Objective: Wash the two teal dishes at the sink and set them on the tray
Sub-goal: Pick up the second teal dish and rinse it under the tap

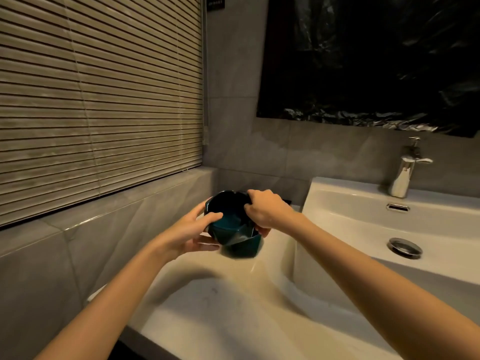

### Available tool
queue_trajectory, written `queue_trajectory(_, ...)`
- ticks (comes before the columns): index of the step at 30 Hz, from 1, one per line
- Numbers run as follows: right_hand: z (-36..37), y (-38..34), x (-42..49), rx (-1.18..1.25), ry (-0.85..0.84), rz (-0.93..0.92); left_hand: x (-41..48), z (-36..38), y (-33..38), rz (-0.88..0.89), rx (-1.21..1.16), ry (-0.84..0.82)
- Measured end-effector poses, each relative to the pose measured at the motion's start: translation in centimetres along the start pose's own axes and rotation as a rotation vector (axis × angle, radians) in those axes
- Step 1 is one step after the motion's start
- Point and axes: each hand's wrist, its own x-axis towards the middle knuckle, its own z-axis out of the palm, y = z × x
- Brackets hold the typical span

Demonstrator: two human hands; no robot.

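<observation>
Both hands — left hand (193, 231), right hand (267, 211) — each grip closed around stacked teal dishes (233, 229).

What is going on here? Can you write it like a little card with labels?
place: white counter left of the sink
dishes: two teal dishes, one tilted inside the other
left hand: grip on the near left side
right hand: grip on the far rim
faucet: no water seen running
tray: not in view
</observation>
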Motion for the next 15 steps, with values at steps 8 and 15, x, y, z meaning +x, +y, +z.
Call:
queue_trajectory(8, -8.5, 8.4, -4.5, 0.082, 0.258, 0.021, 3.0, 10.2, 5.7, 0.345, -0.008, -0.184)
queue_trajectory(15, -11.7, 18.6, -9.5, 0.127, 0.470, 0.071, 5.2, 21.6, 6.6, 0.802, 0.224, -0.179)
